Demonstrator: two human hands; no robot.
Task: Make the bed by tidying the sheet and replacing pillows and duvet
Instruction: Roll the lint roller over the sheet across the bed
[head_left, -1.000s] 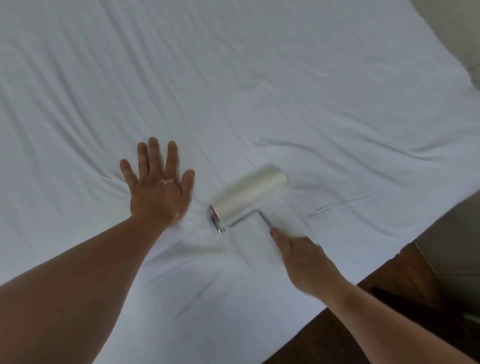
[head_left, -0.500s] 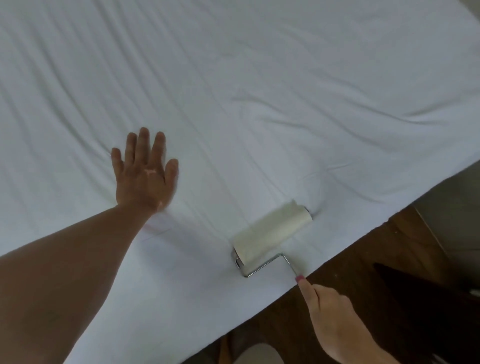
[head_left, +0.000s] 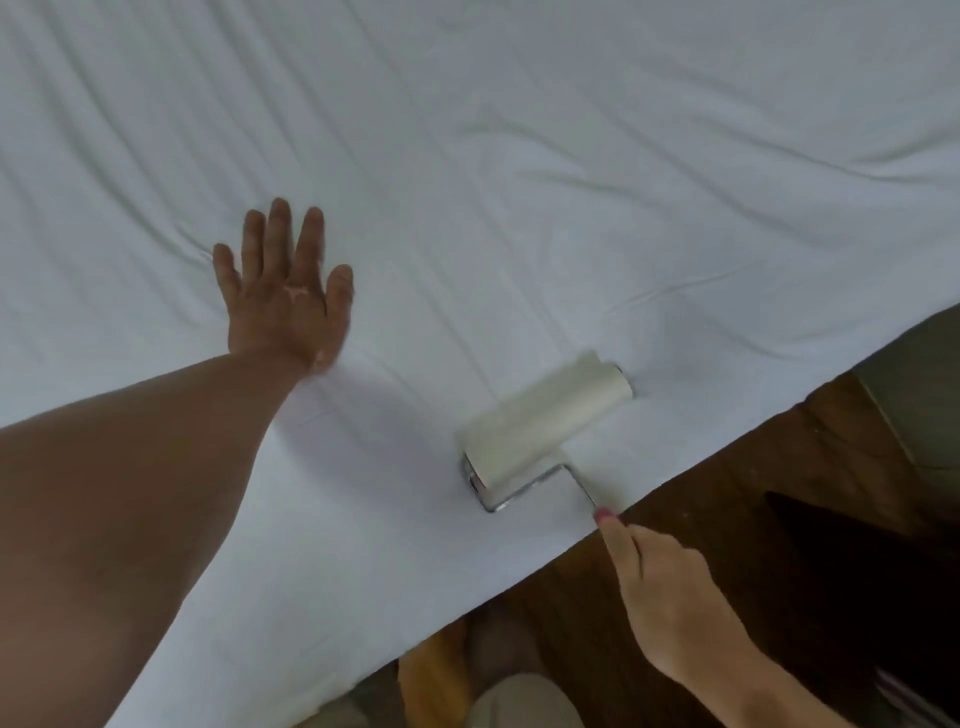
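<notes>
Holding a lint roller on the sheet

The left hand lies flat on the sheet, fingers straight and a little apart. The right hand is curled round the lint roller's handle. The lint roller sits by the sheet's near edge.

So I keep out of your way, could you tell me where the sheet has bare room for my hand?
The far stretch of sheet beyond the left hand and lint roller is bare, as is the patch between them. It is crowded at the near edge, where the right hand grips the roller's handle.
</notes>
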